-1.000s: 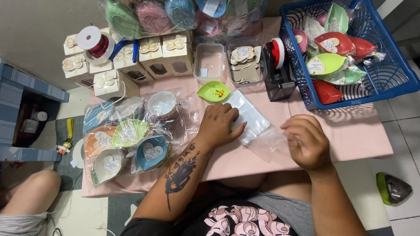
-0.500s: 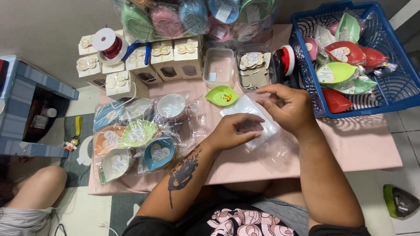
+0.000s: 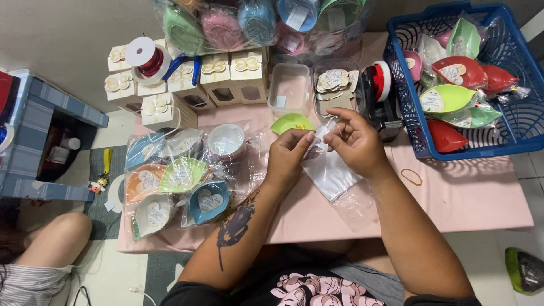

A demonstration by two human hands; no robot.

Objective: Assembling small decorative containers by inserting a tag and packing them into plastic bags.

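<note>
your left hand [image 3: 289, 158] and your right hand [image 3: 354, 141] now meet over the middle of the pink table [image 3: 470, 198], both pinching the top edge of a clear plastic bag [image 3: 331, 175]. a second ago your left hand lay flat on that bag and your right hand rested as a loose fist further to the right on the table; half a second ago the right hand had crossed over to join it. now the bag's upper end is lifted a little off the table while its lower end trails toward you. the thumb and fingertips of each hand are closed on the bag's rim, the other fingers curled; it looks as if you are working the mouth of the bag open, though whether it has parted cannot be told.

just beyond your hands lies a small green leaf-shaped dish [image 3: 292, 122], unwrapped and touching nothing you hold. to your left sits a cluster of wrapped dishes [image 3: 181, 175] in orange, green, blue and white. behind them stand small cream gift boxes [image 3: 226, 79] and a spool of red ribbon [image 3: 144, 56]. a tape dispenser [image 3: 382, 96] stands just right of your right hand, and a blue basket [image 3: 510, 141] of wrapped dishes fills the right corner. another person's knee [image 3: 56, 238] shows at lower left.
</note>
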